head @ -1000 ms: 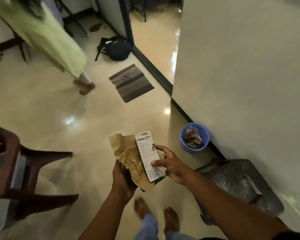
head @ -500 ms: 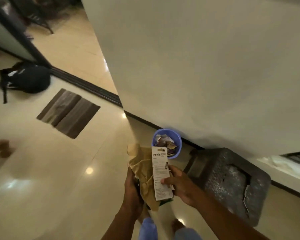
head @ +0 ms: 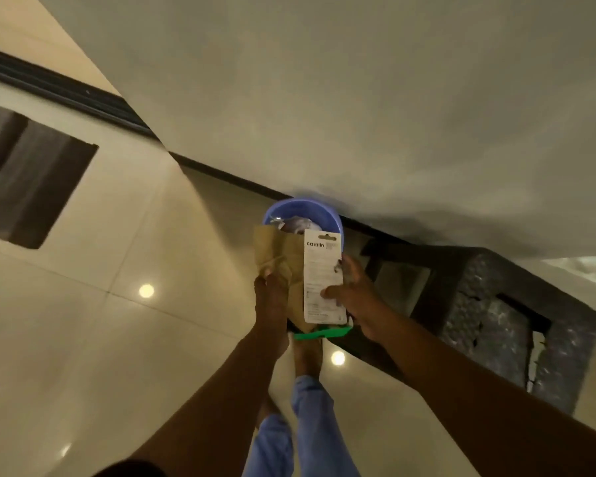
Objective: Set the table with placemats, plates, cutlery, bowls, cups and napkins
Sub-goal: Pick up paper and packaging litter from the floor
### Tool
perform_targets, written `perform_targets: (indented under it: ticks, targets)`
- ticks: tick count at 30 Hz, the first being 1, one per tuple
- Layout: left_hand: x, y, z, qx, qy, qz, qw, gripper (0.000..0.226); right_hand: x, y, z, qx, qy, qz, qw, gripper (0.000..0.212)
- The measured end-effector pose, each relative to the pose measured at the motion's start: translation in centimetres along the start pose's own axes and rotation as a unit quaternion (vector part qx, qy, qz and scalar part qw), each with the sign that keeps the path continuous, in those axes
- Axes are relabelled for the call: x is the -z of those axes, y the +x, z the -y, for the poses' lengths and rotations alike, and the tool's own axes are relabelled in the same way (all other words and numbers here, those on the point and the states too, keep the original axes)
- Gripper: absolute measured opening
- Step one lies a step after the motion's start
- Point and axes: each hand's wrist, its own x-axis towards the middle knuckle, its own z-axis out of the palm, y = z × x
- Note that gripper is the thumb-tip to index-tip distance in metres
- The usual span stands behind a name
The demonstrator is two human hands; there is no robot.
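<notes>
My left hand [head: 270,301] grips a crumpled brown paper bag [head: 276,258] from its left side. Over the bag lies a white printed card [head: 322,275], pinched by my right hand [head: 353,297] at its right edge. A green strip [head: 322,332] sticks out below the card, under both hands. Bag and card hang just in front of and above a blue waste bin [head: 301,211], which stands on the floor against the wall and holds scraps of paper. No placemats, plates, cutlery or cups are in view.
A grey wall [head: 358,98] fills the upper part of the view, with a dark skirting along its foot. A dark speckled stone block [head: 496,321] stands right of the bin. A brown striped doormat [head: 25,173] lies at left on glossy beige tiles. My bare feet show below.
I have walked up to the bin and the view has swung right. The bag and card, held the same way, are now over the bin's near rim. The other person has left the view.
</notes>
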Motion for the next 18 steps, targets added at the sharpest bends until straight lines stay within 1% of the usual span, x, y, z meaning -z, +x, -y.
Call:
perform_targets:
  ticks: [1,2,3,4,5,6,7,8,9,10,11,12,15,16,18]
  targets:
    - [-0.4,1.8,0.7,0.003,0.002,-0.042,0.999,0.042,0.1,1.9,-0.3,0.006,-0.020,-0.010,1.000,0.070]
    - [-0.5,2.4,0.5,-0.016,0.002,-0.057,0.998,0.033,0.2,2.3,0.5,0.021,-0.028,-0.005,0.999,0.072]
    - [-0.8,5.1,2.2,-0.016,0.011,-0.066,0.998,0.026,0.3,4.9,-0.7,0.003,-0.047,-0.009,0.999,0.076]
    - [-1.1,6.3,2.7,-0.029,0.029,-0.072,0.997,0.033,0.4,6.3,-1.0,-0.002,-0.063,-0.018,0.998,0.081]
    - [-1.2,6.5,2.5,-0.037,0.039,-0.068,0.996,0.034,0.5,6.6,-0.4,-0.002,-0.071,-0.017,0.997,0.083]
    - [-1.9,8.5,3.7,-0.029,0.073,-0.081,0.994,0.024,0.6,9.5,-1.7,-0.016,-0.084,-0.016,0.996,0.081]
    - [-2.5,9.1,3.8,-0.019,0.092,-0.084,0.992,0.038,0.7,10.8,-1.8,-0.017,-0.100,-0.024,0.995,0.076]
    - [-3.0,9.2,3.3,-0.003,0.100,-0.066,0.993,0.067,0.9,11.2,-1.3,-0.002,-0.113,-0.021,0.993,0.069]
    - [-3.5,11.2,4.1,0.037,0.085,-0.068,0.993,0.085,0.9,13.6,-2.0,-0.001,-0.137,-0.018,0.990,0.063]
    - [-4.0,11.9,4.1,0.068,0.060,-0.077,0.993,0.088,0.9,14.6,-1.9,0.011,-0.149,-0.022,0.988,0.058]
    - [-4.4,12.1,3.6,0.083,0.042,-0.068,0.993,0.080,0.9,14.9,-1.5,0.021,-0.152,-0.023,0.988,0.056]
    - [-4.6,13.5,4.2,0.099,0.022,-0.075,0.992,0.068,0.9,16.5,-2.1,0.015,-0.152,-0.021,0.988,0.056]
    - [-4.8,15.8,4.1,0.097,0.004,-0.084,0.992,0.040,0.5,18.5,-2.4,0.018,-0.139,-0.030,0.990,0.056]
    - [-4.8,16.5,4.0,0.096,0.004,-0.091,0.991,0.037,0.3,19.0,-2.4,0.021,-0.136,-0.031,0.990,0.056]
    - [-4.5,18.3,3.8,0.095,-0.010,-0.092,0.991,0.044,0.2,20.2,-2.5,0.025,-0.141,-0.029,0.989,0.056]
